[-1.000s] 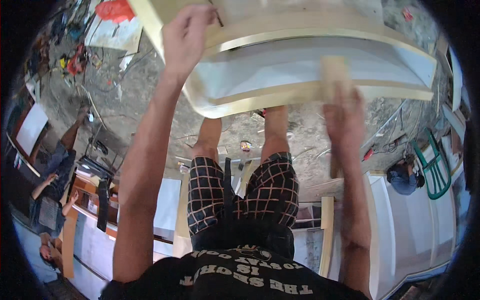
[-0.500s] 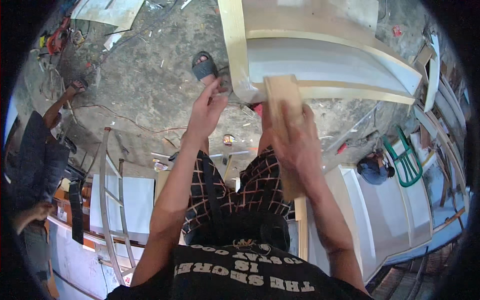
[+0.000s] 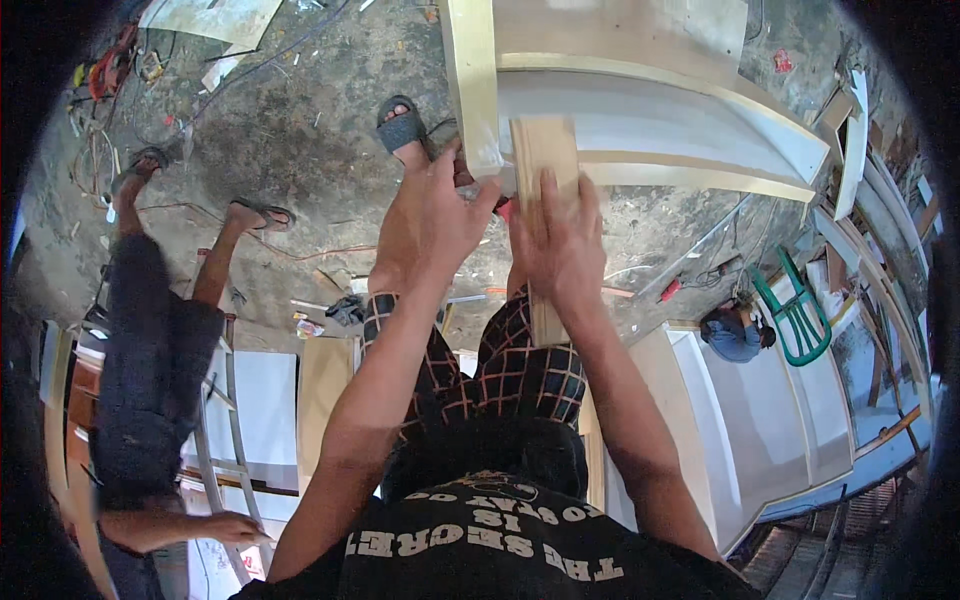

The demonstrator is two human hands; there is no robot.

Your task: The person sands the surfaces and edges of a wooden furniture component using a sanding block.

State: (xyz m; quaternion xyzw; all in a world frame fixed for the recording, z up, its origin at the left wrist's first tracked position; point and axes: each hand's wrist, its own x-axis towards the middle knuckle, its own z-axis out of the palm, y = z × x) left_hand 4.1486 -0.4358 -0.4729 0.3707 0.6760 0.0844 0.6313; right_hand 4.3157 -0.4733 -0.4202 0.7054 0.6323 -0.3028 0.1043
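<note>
A short, flat wooden board [image 3: 546, 150] lies under my right hand [image 3: 565, 240], which grips it from above with fingers along its face. Its far end rests against or just over the near edge of a curved, pale wooden frame [image 3: 690, 172]; contact is hard to tell. My left hand [image 3: 450, 215] is at the frame's near left corner, thumb and fingers apart. Whether it touches the corner cannot be made out. The frame's upright left rail [image 3: 472, 80] runs away from me, with a white panel [image 3: 620, 115] between the rails.
To the left, another person [image 3: 160, 350] in dark clothes stands beside a metal ladder [image 3: 232, 400]. A green plastic stool [image 3: 795, 315] and a second person [image 3: 735, 330] are at the right. Cables, scraps and offcuts litter the concrete floor [image 3: 300, 130]. White panels [image 3: 750, 420] stand nearby.
My left hand has moved right to the frame's corner. The board and my right hand have shifted slightly away and left. The person at the left has come further into view, near the ladder.
</note>
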